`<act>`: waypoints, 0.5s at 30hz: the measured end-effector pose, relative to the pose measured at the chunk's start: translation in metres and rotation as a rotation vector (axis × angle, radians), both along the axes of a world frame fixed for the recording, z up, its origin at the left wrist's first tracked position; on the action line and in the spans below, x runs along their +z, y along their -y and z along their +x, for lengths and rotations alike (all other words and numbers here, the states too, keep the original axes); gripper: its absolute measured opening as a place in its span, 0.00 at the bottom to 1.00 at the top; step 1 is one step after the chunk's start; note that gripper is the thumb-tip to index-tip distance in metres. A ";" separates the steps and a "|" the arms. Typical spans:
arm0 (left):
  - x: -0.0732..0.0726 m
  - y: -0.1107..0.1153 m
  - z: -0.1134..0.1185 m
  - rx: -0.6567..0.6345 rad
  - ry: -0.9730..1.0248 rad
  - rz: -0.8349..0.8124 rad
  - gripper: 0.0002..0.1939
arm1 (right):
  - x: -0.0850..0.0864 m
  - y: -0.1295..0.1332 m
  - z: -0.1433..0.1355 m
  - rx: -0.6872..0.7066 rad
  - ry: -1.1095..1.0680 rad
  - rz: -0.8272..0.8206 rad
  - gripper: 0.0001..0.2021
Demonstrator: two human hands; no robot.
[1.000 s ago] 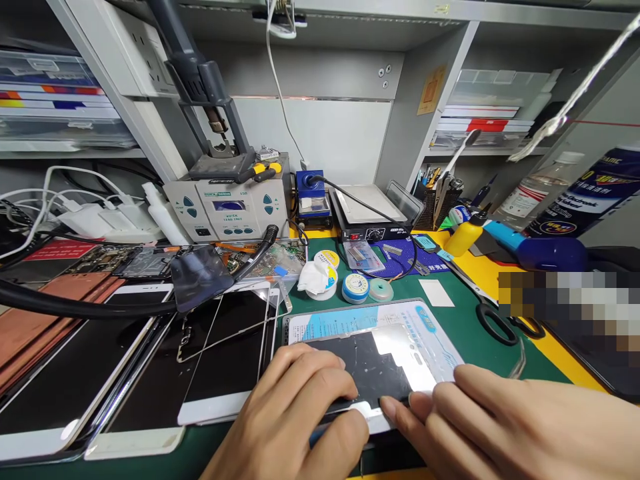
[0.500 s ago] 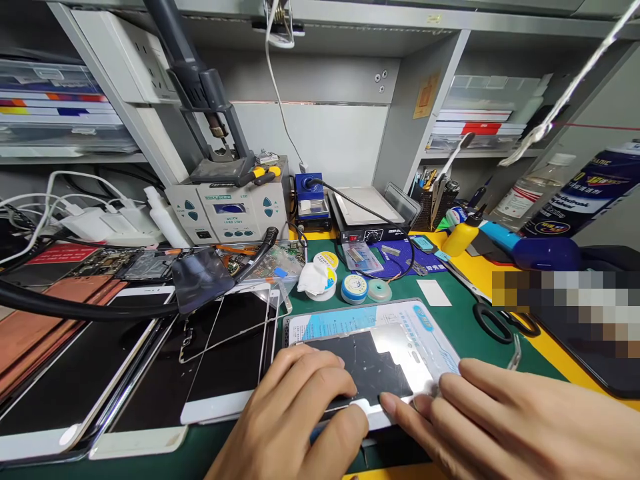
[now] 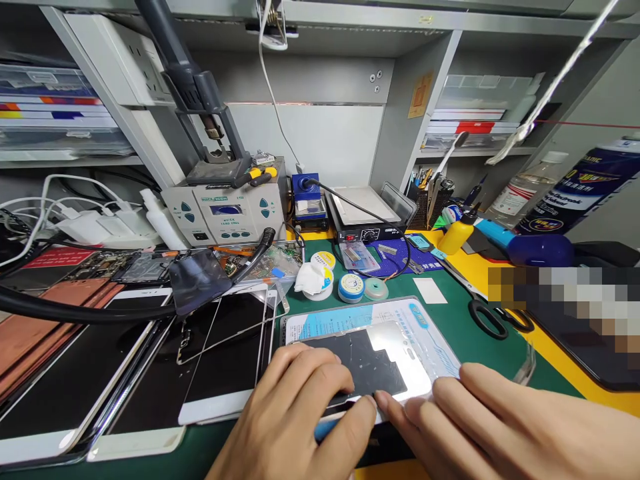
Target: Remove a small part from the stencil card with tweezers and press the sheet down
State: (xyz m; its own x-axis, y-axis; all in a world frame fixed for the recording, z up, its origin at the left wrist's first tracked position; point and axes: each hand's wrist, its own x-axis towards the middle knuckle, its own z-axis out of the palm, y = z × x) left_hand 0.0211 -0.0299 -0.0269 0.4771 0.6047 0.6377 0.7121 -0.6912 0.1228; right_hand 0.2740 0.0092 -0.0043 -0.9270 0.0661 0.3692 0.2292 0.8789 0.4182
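A phone display panel (image 3: 380, 370), silvery with a black sheet on its upturned back, lies over a pale blue and white printed mat (image 3: 350, 317). My left hand (image 3: 303, 410) covers its left part, fingers bent on top and thumb along the near edge. Under that palm a bit of a blue object (image 3: 327, 428) shows; its kind is hidden. At the near right edge my right hand (image 3: 495, 413) has its fingers bent and pressed close against the panel. Its index fingertip almost meets the left thumb. The undersides of both hands are hidden.
Phone screens (image 3: 225, 353) lie to the left, beneath the black hose (image 3: 90, 303) of a hot-air station (image 3: 227, 213). Behind the mat stand small round tins (image 3: 351, 288) and a heating plate (image 3: 367, 210). Scissors (image 3: 487, 317) and a black phone-like slab (image 3: 590, 353) lie on the right.
My left thumb has slid right along the near edge, and more of the blue object shows. The right fingers have shifted slightly at the panel's corner. The whole view has moved a little.
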 end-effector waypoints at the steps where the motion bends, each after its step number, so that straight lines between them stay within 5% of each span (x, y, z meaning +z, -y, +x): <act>1: 0.001 -0.002 0.002 0.006 -0.004 0.018 0.08 | 0.002 0.001 -0.002 0.009 0.020 0.036 0.14; 7: -0.003 0.001 0.003 0.019 -0.023 0.083 0.06 | 0.017 0.000 -0.006 0.028 0.122 0.016 0.16; 12: -0.015 0.013 -0.001 0.021 -0.030 0.074 0.22 | 0.015 -0.007 0.000 0.081 0.159 -0.034 0.22; 15: -0.017 0.015 -0.002 0.018 -0.024 0.048 0.23 | 0.014 -0.009 0.002 0.082 0.154 -0.053 0.23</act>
